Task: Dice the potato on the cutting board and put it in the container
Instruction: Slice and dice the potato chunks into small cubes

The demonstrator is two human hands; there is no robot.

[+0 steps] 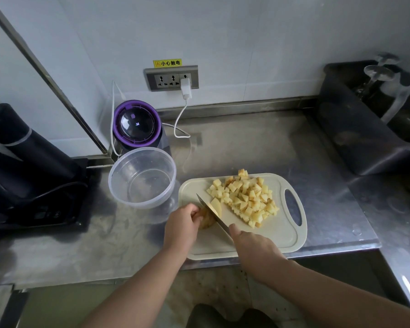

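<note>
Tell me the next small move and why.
Probably press the knife down through the potato piece that the left hand holds: the blade lies across it, the right hand grips the handle, and this piece is not yet diced.

A purple-rimmed gadget (137,124) stands at the back of the steel table (258,143), a white cable (179,119) beside it running up to a charger (185,88) in the wall socket (171,78) (yellow sticker (167,63) just above). Black machine (29,166) on the left, dark tub (355,129) on the right.

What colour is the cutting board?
The cutting board is pale cream-beige, seen in the head view.
</note>
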